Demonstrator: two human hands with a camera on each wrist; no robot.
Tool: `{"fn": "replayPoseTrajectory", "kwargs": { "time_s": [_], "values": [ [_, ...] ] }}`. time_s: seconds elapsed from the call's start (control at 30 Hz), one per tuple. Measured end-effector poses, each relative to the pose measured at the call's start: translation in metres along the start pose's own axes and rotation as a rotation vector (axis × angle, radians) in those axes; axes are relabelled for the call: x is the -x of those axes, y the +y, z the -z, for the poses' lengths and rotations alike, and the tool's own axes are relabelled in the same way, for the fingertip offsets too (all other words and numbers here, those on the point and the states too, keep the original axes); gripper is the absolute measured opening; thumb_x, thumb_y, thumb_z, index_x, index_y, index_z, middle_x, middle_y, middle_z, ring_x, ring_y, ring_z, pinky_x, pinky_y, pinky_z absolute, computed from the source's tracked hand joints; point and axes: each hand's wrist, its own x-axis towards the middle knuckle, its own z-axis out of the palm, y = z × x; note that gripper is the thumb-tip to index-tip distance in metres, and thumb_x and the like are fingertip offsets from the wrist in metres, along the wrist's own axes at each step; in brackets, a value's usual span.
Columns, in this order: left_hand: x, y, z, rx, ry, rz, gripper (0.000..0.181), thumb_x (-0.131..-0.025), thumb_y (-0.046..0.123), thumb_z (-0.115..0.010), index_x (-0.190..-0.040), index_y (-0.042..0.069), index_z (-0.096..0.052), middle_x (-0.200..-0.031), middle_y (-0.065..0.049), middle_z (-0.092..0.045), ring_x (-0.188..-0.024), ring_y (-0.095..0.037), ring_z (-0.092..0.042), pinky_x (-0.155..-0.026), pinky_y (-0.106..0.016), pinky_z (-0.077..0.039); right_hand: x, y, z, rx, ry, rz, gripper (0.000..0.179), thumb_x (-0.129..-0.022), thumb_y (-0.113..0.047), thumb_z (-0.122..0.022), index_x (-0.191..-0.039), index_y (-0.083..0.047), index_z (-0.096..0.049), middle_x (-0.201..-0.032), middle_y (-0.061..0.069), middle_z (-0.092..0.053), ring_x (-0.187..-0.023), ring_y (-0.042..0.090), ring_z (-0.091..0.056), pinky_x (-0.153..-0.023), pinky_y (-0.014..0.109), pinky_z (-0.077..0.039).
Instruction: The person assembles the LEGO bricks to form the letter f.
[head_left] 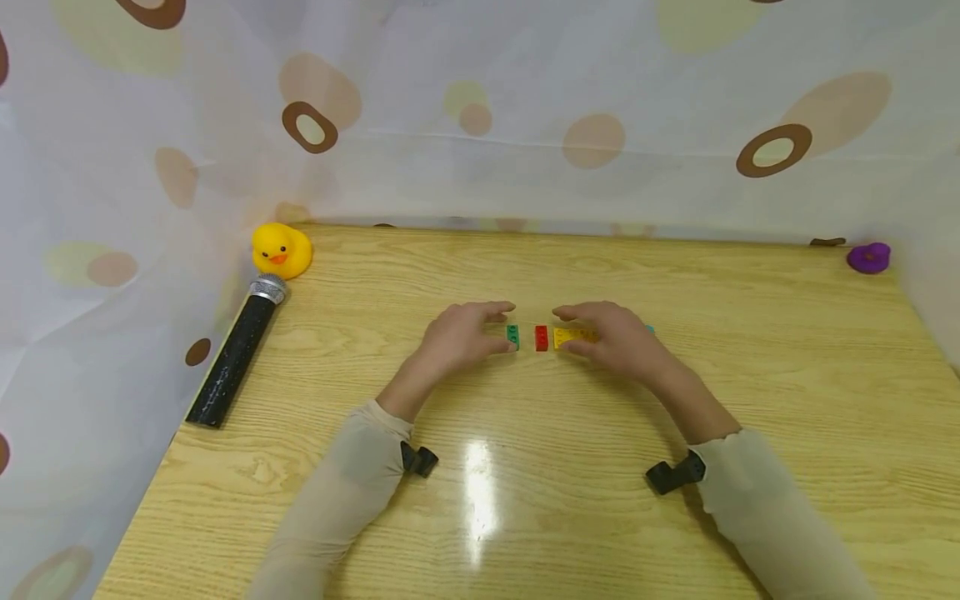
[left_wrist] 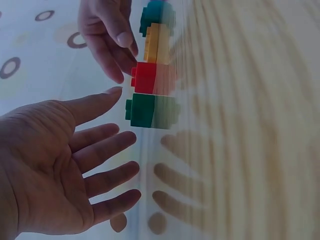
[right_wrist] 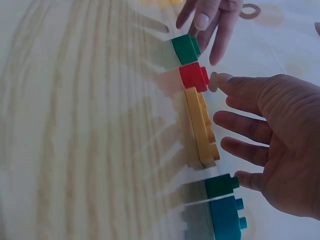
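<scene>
A row of toy building bricks lies on the wooden table. From the left come a green brick (head_left: pixel 513 334), a red brick (head_left: pixel 542 338) and a long yellow brick (head_left: pixel 561 336). Beyond these, the right wrist view shows a second green brick (right_wrist: pixel 220 185) and a blue brick (right_wrist: pixel 225 217), mostly hidden by the right hand in the head view. My left hand (head_left: pixel 463 337) is beside the left green brick, fingers spread and nothing held. Over the yellow brick hovers my right hand (head_left: pixel 617 335), its fingers apart and holding nothing; its thumb is near the red and yellow bricks.
At the table's left edge lies a black microphone (head_left: pixel 236 358) with a silver head, next to a yellow rubber duck (head_left: pixel 281 251). A small purple toy (head_left: pixel 870 257) sits at the far right corner. A spotted white sheet (head_left: pixel 525 108) hangs behind the wooden table (head_left: pixel 555 517).
</scene>
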Motion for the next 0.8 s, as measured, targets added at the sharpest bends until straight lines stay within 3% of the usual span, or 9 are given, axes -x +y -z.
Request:
{"fn": "replayPoseTrajectory", "kwargs": {
  "time_s": [0.27,0.43,0.8],
  "values": [
    [-0.005,0.002,-0.001,-0.047,0.003,0.015,0.048,-0.091,0.039,-0.076,-0.136,0.026,-0.065,-0.139,0.003,-0.066,-0.128,-0.028,-0.060,-0.097,-0.044,-0.051,-0.010,-0.004,-0.008,0.071,0.002,0.023,0.051,-0.092,-0.018,-0.075,-0.140,-0.006,-0.061,-0.133,0.015,-0.068,-0.125,0.036,-0.061,-0.112,0.055,-0.041],
    [-0.004,0.000,-0.003,-0.034,0.012,-0.007,0.046,-0.090,0.036,-0.077,-0.133,0.022,-0.068,-0.134,0.001,-0.069,-0.125,-0.027,-0.062,-0.100,-0.045,-0.050,-0.012,-0.005,-0.012,0.098,-0.008,0.039,0.051,-0.093,-0.019,-0.075,-0.140,-0.008,-0.061,-0.133,0.012,-0.068,-0.124,0.035,-0.061,-0.113,0.056,-0.039],
    [-0.003,-0.002,-0.005,-0.009,0.025,-0.040,0.040,-0.092,0.032,-0.076,-0.129,0.018,-0.070,-0.130,-0.001,-0.071,-0.124,-0.024,-0.063,-0.102,-0.042,-0.050,-0.016,-0.007,-0.017,0.106,0.009,0.055,0.043,-0.094,-0.020,-0.074,-0.135,-0.009,-0.066,-0.126,0.010,-0.071,-0.117,0.032,-0.064,-0.103,0.053,-0.048]
  ]
}}
